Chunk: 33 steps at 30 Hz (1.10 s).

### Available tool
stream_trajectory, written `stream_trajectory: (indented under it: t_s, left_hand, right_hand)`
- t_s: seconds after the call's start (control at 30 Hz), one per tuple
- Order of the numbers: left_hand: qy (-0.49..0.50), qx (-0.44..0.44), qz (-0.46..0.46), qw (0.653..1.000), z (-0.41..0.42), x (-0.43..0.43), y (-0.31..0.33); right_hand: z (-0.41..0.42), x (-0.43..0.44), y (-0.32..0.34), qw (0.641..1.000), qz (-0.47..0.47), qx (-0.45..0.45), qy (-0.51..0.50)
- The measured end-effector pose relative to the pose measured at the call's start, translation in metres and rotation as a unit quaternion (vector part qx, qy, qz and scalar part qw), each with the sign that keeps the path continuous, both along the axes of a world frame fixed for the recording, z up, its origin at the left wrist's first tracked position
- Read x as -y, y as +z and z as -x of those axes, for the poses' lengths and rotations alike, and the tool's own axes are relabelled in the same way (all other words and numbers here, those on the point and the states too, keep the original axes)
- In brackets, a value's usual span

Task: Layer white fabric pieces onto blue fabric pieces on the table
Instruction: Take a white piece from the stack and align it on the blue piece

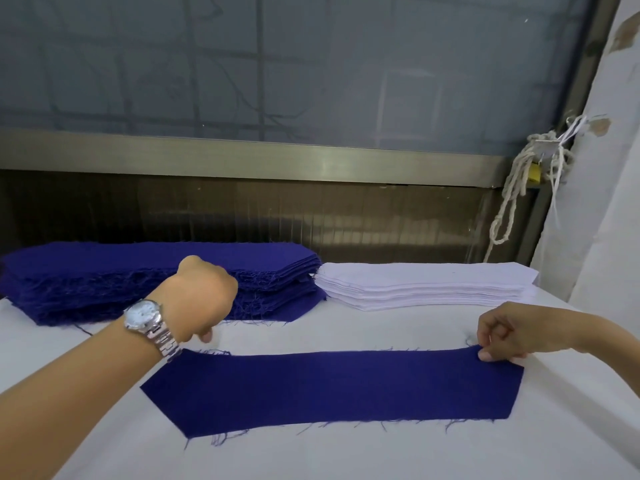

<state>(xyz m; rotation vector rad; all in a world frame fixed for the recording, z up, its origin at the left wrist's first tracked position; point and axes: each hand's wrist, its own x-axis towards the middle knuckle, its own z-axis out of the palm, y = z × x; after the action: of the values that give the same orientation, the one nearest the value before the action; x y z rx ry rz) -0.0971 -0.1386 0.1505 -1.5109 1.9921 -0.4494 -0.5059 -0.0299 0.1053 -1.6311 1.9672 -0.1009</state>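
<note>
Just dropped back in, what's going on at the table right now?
A single blue fabric piece lies flat on the table in front of a person. The right hand pinches its far right corner; the left hand hangs over the far left end, grip unclear. No white piece is on it yet; the blue stack and white stack sit behind.

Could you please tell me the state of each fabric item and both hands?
Single dark blue fabric piece: flat, uncovered.
Stack of dark blue fabric pieces: piled, far left.
Stack of white fabric pieces: piled, far right.
Right hand: pinches single piece's far-right corner.
Left hand: fingers down, grip hidden.
</note>
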Motion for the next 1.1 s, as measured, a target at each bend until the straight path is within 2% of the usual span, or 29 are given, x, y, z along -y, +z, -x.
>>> stream_trajectory:
  t_s: [0.1, 0.17, 0.23, 0.3, 0.37, 0.5, 0.57, 0.7, 0.83, 0.97, 1.1]
  left_hand:
    - [-0.121, -0.089, 0.094, 0.984, 0.008, -0.005, 0.004]
    - [-0.219, -0.194, 0.152, 0.944, 0.018, -0.005, 0.002]
    - [-0.285, -0.293, 0.185, 0.894, 0.031, -0.003, -0.003]
    - [-0.339, -0.327, 0.208, 0.857, 0.046, 0.004, -0.011]
    - [-0.362, -0.341, 0.212, 0.842, 0.057, 0.014, -0.025]
    - [-0.361, -0.340, 0.183, 0.849, 0.071, 0.029, -0.052]
    - [-0.358, -0.327, 0.170, 0.858, 0.076, 0.035, -0.063]
    - [-0.348, -0.306, 0.152, 0.873, 0.083, 0.046, -0.078]
    - [-0.339, -0.300, 0.136, 0.881, 0.086, 0.056, -0.087]
    - [-0.345, -0.287, 0.144, 0.882, 0.086, 0.059, -0.089]
    - [-0.344, -0.302, 0.137, 0.879, 0.085, 0.060, -0.089]
  right_hand:
    - [0.007, 0.003, 0.001, 0.996, 0.067, -0.029, -0.043]
    - [0.014, 0.009, 0.001, 0.980, 0.164, -0.019, -0.108]
    - [0.022, 0.018, 0.000, 0.941, 0.282, 0.007, -0.188]
    - [0.032, 0.029, -0.004, 0.894, 0.366, 0.013, -0.258]
    - [0.044, 0.037, -0.009, 0.867, 0.399, -0.011, -0.298]
    - [0.063, 0.045, -0.022, 0.865, 0.389, -0.108, -0.299]
    - [0.069, 0.049, -0.026, 0.874, 0.355, -0.169, -0.285]
    - [0.078, 0.052, -0.030, 0.896, 0.272, -0.226, -0.268]
    - [0.081, 0.054, -0.035, 0.895, 0.300, -0.170, -0.281]
    - [0.086, 0.058, -0.037, 0.874, 0.359, -0.112, -0.309]
    - [0.085, 0.060, -0.034, 0.870, 0.382, -0.109, -0.291]
